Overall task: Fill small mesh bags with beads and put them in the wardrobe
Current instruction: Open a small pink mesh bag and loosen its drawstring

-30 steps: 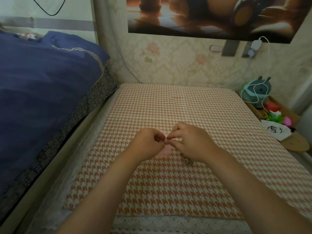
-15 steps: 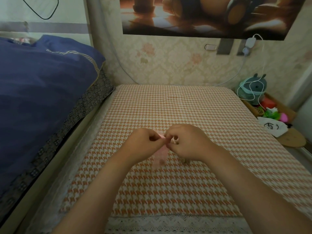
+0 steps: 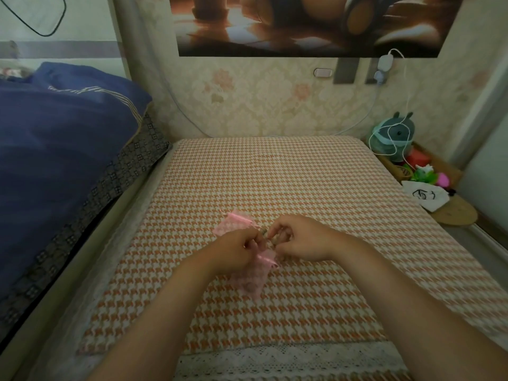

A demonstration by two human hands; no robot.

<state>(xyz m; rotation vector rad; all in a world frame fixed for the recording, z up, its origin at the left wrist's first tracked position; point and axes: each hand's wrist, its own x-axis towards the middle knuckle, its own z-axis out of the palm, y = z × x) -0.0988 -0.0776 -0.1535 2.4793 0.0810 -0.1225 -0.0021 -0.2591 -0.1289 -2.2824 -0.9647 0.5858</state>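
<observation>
Head camera, looking down: both hands meet above a tabletop (image 3: pixel 316 188) covered in orange houndstooth cloth. The left hand (image 3: pixel 236 250) has its fingers curled, pinching the mouth of a pink mesh bag (image 3: pixel 255 274) that hangs beneath it. The right hand (image 3: pixel 302 239), also curled, pinches a small bead (image 3: pixel 264 231) at the bag's opening. A second mesh bag (image 3: pixel 233 224) lies flat just behind the left hand. A blue-covered bed (image 3: pixel 55 149) stands to the left.

Desk cloth (image 3: pixel 275 188) is orange-and-cream houndstooth with a white lace edge (image 3: pixel 288 358). The nearer mesh bag (image 3: pixel 255 273) is sheer pink with a pink ribbon, the far mesh bag (image 3: pixel 233 224) the same pink. Duvet (image 3: pixel 55 147) is navy with a striped band, and the wallpaper (image 3: pixel 261 100) is cream damask with faded pink flowers.
</observation>
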